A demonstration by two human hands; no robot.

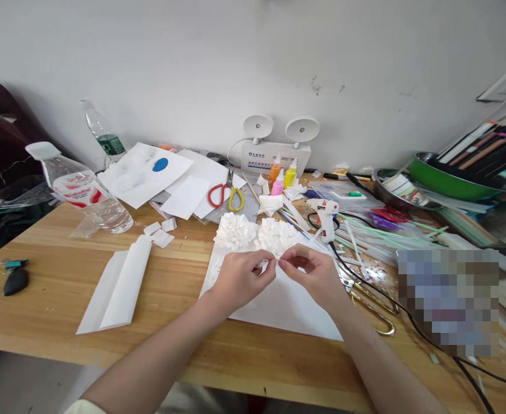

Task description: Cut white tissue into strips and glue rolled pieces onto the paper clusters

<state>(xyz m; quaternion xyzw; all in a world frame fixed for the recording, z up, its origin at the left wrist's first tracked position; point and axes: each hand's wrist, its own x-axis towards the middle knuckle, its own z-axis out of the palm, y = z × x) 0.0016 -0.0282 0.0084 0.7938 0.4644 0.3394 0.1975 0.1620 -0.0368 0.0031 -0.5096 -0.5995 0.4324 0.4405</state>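
My left hand (245, 277) and my right hand (311, 272) meet over a white paper sheet (287, 305). Thumb and forefinger are pinched together on each, around a tiny whitish thing between the fingertips that is too small to name. Just behind the fingers sit two fluffy white clusters, a left cluster (234, 230) and a right cluster (276, 234). A white glue gun (327, 218) stands beyond my right hand, its black cable running right. Gold-handled scissors (376, 307) lie partly beside my right wrist.
Water bottles (83, 192) stand at the left, near folded white paper (121, 284). Red-and-yellow-handled scissors (227, 192) lie behind the clusters, with small paint bottles (278, 183) to their right. Thin strips, a green bowl (455, 179) and a pixelated patch fill the right side.
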